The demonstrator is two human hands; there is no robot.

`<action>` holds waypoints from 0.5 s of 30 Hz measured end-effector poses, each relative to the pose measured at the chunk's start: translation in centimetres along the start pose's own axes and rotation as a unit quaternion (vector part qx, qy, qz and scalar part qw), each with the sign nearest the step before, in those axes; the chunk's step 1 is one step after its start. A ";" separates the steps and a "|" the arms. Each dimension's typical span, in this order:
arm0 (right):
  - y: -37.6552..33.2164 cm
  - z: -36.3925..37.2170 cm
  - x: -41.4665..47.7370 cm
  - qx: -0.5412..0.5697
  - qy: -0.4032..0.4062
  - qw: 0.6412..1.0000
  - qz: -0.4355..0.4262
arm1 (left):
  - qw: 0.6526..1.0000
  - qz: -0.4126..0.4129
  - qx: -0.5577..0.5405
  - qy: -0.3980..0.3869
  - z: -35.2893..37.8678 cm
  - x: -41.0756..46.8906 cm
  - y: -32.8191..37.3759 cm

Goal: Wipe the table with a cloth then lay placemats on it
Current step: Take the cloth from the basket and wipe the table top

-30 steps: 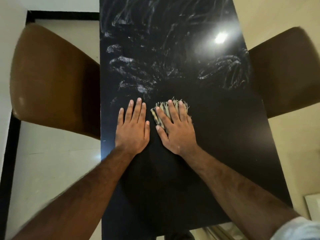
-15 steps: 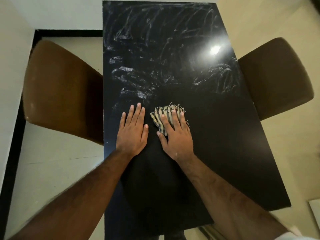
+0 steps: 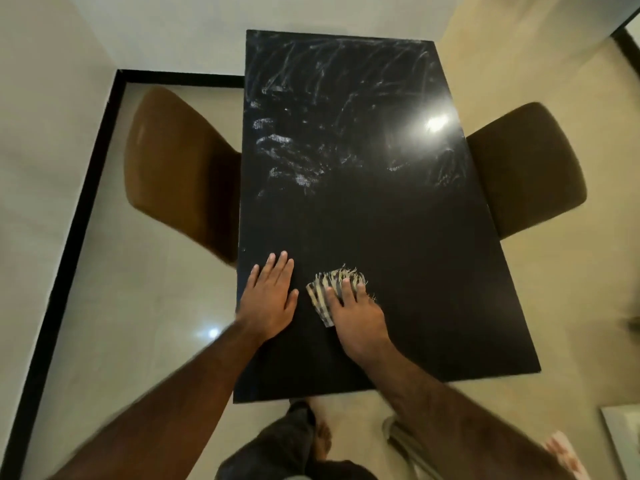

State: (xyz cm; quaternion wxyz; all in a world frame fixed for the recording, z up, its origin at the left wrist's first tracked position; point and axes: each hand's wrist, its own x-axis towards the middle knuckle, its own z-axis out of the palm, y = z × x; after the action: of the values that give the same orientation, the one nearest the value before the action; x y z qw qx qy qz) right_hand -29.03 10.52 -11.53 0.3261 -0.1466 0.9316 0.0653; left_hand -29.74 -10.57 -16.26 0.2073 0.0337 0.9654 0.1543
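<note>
The black table (image 3: 398, 237) shows white smears over its far half, so wiping looks unfinished and no placemats are laid; near its left edge the left hand (image 3: 268, 299) lies flat, while the right hand (image 3: 356, 315) presses the striped cloth (image 3: 327, 289) with straight fingers.

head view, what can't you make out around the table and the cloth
Cloth: its near part lies under the right hand, so its full shape is hidden.
Table: the legs are hidden beneath its own top.
Left chair and right chair: their inner edges are hidden behind the tabletop.
White object, bottom right: cut off by the frame edge, so it cannot be identified.
Placemats: none in view.
</note>
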 end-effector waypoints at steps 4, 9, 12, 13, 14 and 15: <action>-1.4 -0.6 -4.3 0.035 0.059 0.998 0.004 | 0.998 -0.026 0.048 -0.010 -1.1 -5.6 0.1; -4.6 -3.3 -8.5 0.113 0.125 0.985 -0.046 | 0.993 -0.080 0.077 0.035 -4.3 -12.8 -0.7; -7.6 -4.3 -10.7 0.115 0.144 0.979 -0.090 | 0.989 -0.106 0.094 0.049 -5.7 -17.6 -1.8; -8.8 -4.5 -11.5 0.116 0.151 0.976 -0.104 | 0.987 -0.114 0.093 0.062 -6.1 -19.2 -2.4; -10.1 -4.8 -12.1 0.114 0.164 0.973 -0.118 | 0.985 -0.122 0.089 0.082 -6.3 -20.8 -3.4; -11.5 -5.1 -12.7 0.112 0.180 0.968 -0.131 | 0.983 -0.129 0.087 0.097 -6.6 -22.3 -4.3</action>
State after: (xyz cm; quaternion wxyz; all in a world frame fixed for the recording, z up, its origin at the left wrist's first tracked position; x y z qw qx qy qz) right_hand -18.98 1.45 0.11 0.1730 -0.2394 0.9490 -0.1100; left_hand -12.12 -19.41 -3.21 0.1275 -0.0885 0.9869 0.0441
